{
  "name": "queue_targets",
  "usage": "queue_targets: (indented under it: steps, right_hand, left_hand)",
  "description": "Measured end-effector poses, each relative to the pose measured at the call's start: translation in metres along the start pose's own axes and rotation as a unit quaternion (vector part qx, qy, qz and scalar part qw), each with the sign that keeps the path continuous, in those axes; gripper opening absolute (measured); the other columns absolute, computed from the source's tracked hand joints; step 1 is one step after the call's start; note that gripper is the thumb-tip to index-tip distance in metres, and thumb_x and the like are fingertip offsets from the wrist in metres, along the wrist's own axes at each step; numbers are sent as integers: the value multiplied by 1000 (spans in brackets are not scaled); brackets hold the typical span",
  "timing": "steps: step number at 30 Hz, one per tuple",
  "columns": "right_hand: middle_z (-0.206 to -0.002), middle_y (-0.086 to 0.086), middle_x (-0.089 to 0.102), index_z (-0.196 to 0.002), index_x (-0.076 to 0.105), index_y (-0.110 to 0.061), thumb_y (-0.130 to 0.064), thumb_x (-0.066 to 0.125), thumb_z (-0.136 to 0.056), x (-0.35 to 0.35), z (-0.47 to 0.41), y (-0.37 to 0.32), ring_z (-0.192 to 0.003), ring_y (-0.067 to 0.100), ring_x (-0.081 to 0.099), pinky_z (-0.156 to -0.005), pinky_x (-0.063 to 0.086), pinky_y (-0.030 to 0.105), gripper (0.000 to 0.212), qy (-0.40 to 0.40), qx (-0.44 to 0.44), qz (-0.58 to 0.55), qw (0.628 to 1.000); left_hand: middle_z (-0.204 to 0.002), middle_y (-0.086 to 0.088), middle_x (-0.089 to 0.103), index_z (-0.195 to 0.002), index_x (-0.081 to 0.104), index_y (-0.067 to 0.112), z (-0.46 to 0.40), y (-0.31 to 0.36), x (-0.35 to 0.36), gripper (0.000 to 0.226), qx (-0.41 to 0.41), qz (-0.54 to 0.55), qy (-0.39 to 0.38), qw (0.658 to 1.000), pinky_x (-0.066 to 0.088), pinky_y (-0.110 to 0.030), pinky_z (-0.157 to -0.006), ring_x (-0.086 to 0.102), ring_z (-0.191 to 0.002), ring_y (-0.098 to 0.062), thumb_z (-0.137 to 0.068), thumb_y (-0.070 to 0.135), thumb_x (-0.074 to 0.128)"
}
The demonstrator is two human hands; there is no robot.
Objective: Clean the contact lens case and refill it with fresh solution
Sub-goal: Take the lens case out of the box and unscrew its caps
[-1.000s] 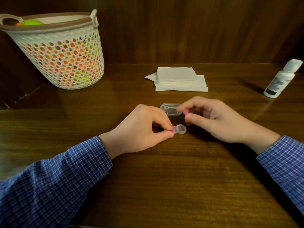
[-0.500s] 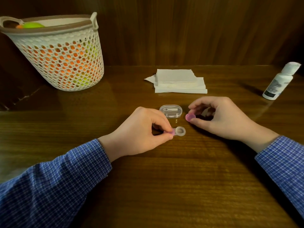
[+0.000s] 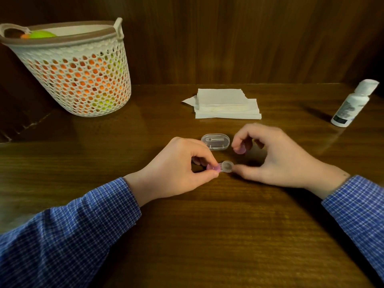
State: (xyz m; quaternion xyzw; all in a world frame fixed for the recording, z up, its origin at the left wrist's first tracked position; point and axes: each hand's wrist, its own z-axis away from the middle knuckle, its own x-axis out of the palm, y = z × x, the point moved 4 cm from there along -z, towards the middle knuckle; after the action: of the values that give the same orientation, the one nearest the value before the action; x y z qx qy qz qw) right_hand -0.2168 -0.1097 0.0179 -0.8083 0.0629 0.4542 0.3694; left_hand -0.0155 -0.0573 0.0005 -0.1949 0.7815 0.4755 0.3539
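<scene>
At the middle of the frame the contact lens case (image 3: 223,167) – small, stiff and probably very light, so easy to slip – is pinched at its pink cap (image 3: 213,168) by the left hand (image 3: 176,173), while the right hand (image 3: 276,156) pinches the loose cap (image 3: 240,150), thumb touching the open well – best held by the rims.

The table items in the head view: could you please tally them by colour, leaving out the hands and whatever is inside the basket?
White: 3 - basket, stack of tissues, solution bottle
Clear: 2 - lens case, small box
Pink: 2 - cap on the case, loose cap
Total: 7
</scene>
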Motion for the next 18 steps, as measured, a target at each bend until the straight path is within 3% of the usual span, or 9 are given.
queue_targets:
  steps: [4,7,12,15,18]
  right_hand:
    - [-95,-20,62,-95,59,-37,-49,80,-72,6,0,1,-95,6,59,-74,50,16,34,-17,6,27,999]
    - [-92,-19,63,-93,58,-38,-51,79,-71,4,0,2,-92,7,60,-71,52,19,33,-11,10,27,1000]
    - [-88,-17,66,-92,57,-39,-50,77,-72,4,0,4,-87,7,64,-70,60,28,30,-10,24,22,999]
    - [-84,-17,70,-90,56,-38,-42,79,-75,4,-1,5,-82,7,69,-73,62,33,27,7,26,10,1000]
    - [-83,-17,74,-89,59,-31,-31,81,-77,6,0,5,-82,7,73,-78,62,32,25,16,21,-23,999]
  left_hand:
    - [-98,14,74,-106,81,23,1,1,1,17,-6,8,-1,1000,61,-29,-76,70,-94,-8,-89,25,82]
    - [-99,13,74,-119,77,21,2,3,0,31,-7,12,8,1000,60,-31,-77,70,-95,-9,-88,28,81]
    - [-101,12,77,-138,64,17,3,5,-2,49,-2,35,-1,999,60,-25,-85,72,-97,-6,-91,9,74]
    - [-103,11,76,-142,60,17,3,5,-2,60,5,14,-6,1000,59,-22,-86,71,-98,-5,-86,-3,72]
    - [-102,11,76,-142,59,18,2,5,-1,59,4,13,-1,1000,60,-25,-85,72,-96,-6,-88,2,77]
